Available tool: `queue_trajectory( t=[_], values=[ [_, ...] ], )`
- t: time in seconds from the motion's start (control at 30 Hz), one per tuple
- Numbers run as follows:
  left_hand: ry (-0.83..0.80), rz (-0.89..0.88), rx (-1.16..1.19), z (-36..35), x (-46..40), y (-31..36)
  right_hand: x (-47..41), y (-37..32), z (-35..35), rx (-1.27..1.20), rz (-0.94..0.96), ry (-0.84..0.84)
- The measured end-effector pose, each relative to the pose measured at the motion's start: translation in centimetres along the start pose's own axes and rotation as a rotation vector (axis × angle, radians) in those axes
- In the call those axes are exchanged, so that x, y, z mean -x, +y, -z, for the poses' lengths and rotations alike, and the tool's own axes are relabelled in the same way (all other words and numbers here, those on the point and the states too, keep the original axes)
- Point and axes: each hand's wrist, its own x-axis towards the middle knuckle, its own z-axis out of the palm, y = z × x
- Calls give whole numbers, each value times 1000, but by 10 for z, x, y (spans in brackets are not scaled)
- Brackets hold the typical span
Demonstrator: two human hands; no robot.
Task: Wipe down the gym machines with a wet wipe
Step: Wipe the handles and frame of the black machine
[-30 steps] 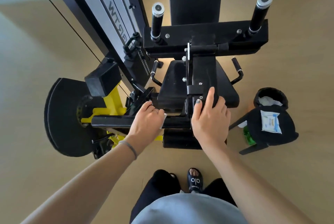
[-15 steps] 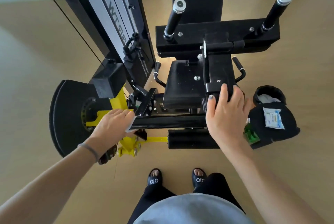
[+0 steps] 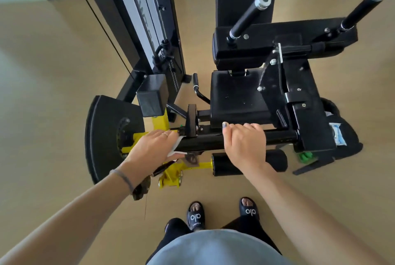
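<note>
We are pressing the left hand [image 3: 152, 147] onto the white wet wipe [image 3: 177, 146], its fingers lying nearly straight over the sheet and pinning it against the left end of the black bar [image 3: 203, 141] that is running across the front of the gym machine [image 3: 241, 98]. Only a corner of the wipe is showing beyond the fingertips. We are curling the right hand [image 3: 245, 145] over the same bar further to the right, fingers hooked over its top, apparently steadying it.

Beyond the bar we are looking at the black seat pad [image 3: 233, 95], and behind that the chest pad with two upright handles [image 3: 249, 15]. A yellow frame [image 3: 171, 170] and a black foam roller [image 3: 226, 165] are lying below the bar, just beside our wrists.

We are judging the wipe to be thin, limp and damp: it will bunch or slip unless the flat fingers are spreading it, so wrapping it round the bar under the palm looks the surest hold. The bar itself appears rigid, smooth and possibly pivoting, which is why a steadying grip seems wise.
</note>
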Motion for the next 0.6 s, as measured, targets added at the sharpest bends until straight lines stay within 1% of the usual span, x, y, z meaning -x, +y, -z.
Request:
queue_trajectory(
  t=[0.07, 0.13, 0.27, 0.37, 0.47, 0.53, 0.6],
  values=[
    [16, -50, -100, -4, -7, 5, 1, -2, -4, -4, -21, 51],
    [41, -68, -159, -1, -22, 26, 2, -1, -6, -7, -21, 103],
    [35, -66, -142, 2, -43, 58, 2, 0, -11, -20, -21, 133],
    [9, -61, -56, 4, -28, 32, 1, 0, -11, -10, -25, 117],
    [-32, -14, -17, 0, -4, -3, -1, -3, -8, 15, -39, 129],
    [-40, 12, -18, -1, -3, -2, -1, -4, -9, 25, -41, 133],
    [4, -15, -34, -1, -13, 9, -1, -4, -10, 29, -39, 138]
  ],
)
